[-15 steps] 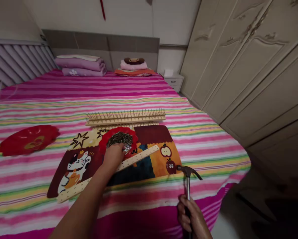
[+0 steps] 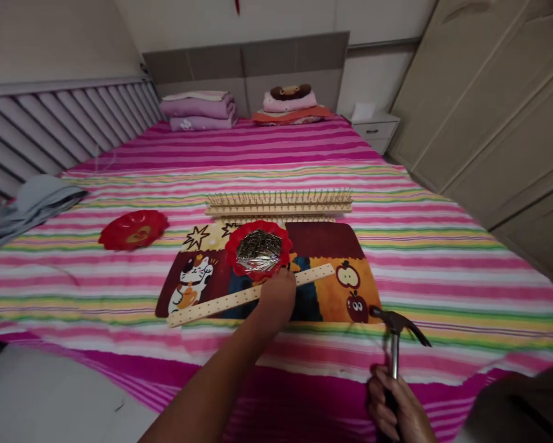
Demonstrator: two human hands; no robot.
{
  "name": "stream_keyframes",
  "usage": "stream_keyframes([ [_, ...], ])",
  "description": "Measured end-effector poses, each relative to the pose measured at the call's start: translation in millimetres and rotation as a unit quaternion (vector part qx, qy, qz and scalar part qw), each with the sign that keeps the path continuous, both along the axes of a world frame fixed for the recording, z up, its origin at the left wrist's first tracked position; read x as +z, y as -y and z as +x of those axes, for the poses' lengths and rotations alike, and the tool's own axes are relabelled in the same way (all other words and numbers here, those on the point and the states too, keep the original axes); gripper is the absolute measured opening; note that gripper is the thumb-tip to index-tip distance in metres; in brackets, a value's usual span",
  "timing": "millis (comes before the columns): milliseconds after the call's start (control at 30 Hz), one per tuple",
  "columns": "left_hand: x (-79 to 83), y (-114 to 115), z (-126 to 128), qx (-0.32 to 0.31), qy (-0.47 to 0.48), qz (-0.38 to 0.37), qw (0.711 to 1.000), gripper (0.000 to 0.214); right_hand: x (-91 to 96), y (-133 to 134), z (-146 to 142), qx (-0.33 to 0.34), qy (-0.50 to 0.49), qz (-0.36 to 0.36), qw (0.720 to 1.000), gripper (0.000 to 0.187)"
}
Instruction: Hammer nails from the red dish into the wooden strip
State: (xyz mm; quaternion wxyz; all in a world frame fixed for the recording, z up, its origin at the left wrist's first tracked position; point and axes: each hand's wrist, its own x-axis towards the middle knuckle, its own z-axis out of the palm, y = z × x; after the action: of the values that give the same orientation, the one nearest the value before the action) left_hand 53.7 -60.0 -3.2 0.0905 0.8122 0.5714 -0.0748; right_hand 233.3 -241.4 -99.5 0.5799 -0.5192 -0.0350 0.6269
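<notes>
My right hand [image 2: 396,403] is wrapped round the handle of a claw hammer [image 2: 395,332], its head raised over the mat's right front corner. My left hand [image 2: 279,294] is closed over a pale wooden strip [image 2: 225,301] with rows of small holes, just in front of a red scalloped bowl [image 2: 233,253]. What its fingers hold, if anything, is hidden. Many loose metal nails [image 2: 258,249] fill the bowl. The strip lies slantwise across a patterned mat [image 2: 325,239] with a cat and apples on it.
Behind the mat lie wooden strips studded with upright nails [image 2: 279,206]. An additional red dish [image 2: 135,231] rests on the striped bed at left, near grey cloth [image 2: 40,197]. Folded bedding [image 2: 200,111] is by the headboard; wardrobes [image 2: 489,111] stand at right.
My left hand has come out of the nails in the bowl and moved toward me and right, over the wooden strip. The hammer stays in my right hand. The view has turned left.
</notes>
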Motion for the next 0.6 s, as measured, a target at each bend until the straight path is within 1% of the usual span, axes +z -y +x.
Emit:
stream_keyframes([
  [100, 3.1, 6, -17, -0.043, 0.002, -0.001, 0.999, 0.036, -0.3, -1, 0, -0.005, 0.007, -0.001, 1.000, 0.036],
  [200, 3.1, 10, -36, -0.072, -0.001, -0.009, 0.997, 0.030, -0.3, -2, -1, -0.011, 0.004, -0.006, 1.000, 0.039],
  [300, 1.0, 10, -48, -0.084, -0.013, 0.009, 0.996, 0.031, 0.3, -4, -2, -0.018, -0.007, -0.002, 1.000, 0.040],
  [433, 0.1, 11, -52, -0.098, -0.008, 0.021, 0.995, 0.032, 4.3, -4, -3, -0.030, -0.003, 0.006, 1.000, 0.037],
  [600, -1.4, 16, -48, -0.114, 0.006, 0.021, 0.993, 0.031, 8.3, -5, -4, -0.035, -0.003, -0.006, 0.999, 0.036],
])
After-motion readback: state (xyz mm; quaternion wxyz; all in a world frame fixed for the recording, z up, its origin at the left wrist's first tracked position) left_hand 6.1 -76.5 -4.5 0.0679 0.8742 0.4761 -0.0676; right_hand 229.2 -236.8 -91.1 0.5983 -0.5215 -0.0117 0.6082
